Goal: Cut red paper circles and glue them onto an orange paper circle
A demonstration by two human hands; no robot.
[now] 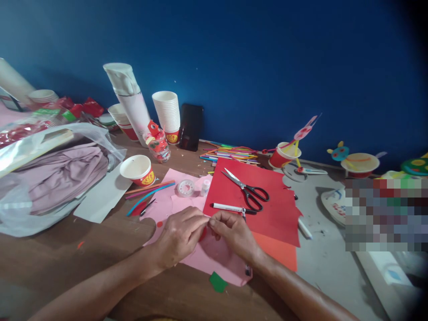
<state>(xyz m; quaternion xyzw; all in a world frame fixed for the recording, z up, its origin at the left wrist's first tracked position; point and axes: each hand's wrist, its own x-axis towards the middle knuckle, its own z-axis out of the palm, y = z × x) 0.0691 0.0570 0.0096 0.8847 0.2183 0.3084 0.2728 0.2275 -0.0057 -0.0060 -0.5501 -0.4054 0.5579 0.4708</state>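
Note:
Above a sheet of pink paper, my left hand and my right hand meet at the fingertips. Both are closed in a pinch; what they hold is too small to make out. A bit of red shows just under my left fingers. Just beyond my hands, a white marker with a black cap and black-handled scissors lie on red paper. A roll of clear tape and a small whitish bottle rest on the pink paper. A green paper piece lies nearer me.
A paper cup stands left, near pipe cleaners. Behind are stacked cups, a tall white bottle, a black phone and colored sticks. A plastic bag fills the left; decorated cups stand right.

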